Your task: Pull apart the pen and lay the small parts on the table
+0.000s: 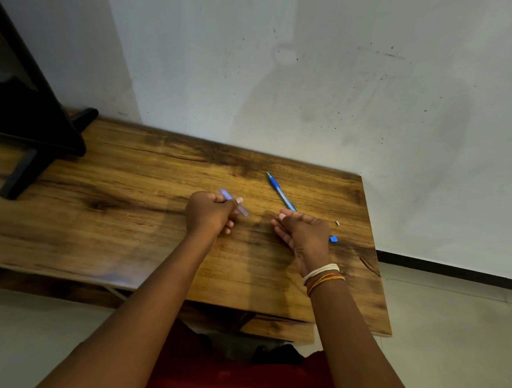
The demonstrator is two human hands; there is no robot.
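The left hand (210,213) grips 1 blurry clear pen barrel (233,203) above the wooden table (129,217), so I think the curled, empty-looking right hand (301,230) should hold steady beside the blue pen (280,191).

The clear pen barrel (233,202) is motion-blurred where the left hand (210,213) covers its middle. The right hand (301,230) hides the blue pen's (280,191) near end.

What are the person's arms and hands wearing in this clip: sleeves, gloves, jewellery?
Both forearms are bare, with no sleeves or gloves showing. The left hand and its wrist carry nothing. The right hand has thread bands around its wrist: white ones, then red and yellow. No rings are visible.
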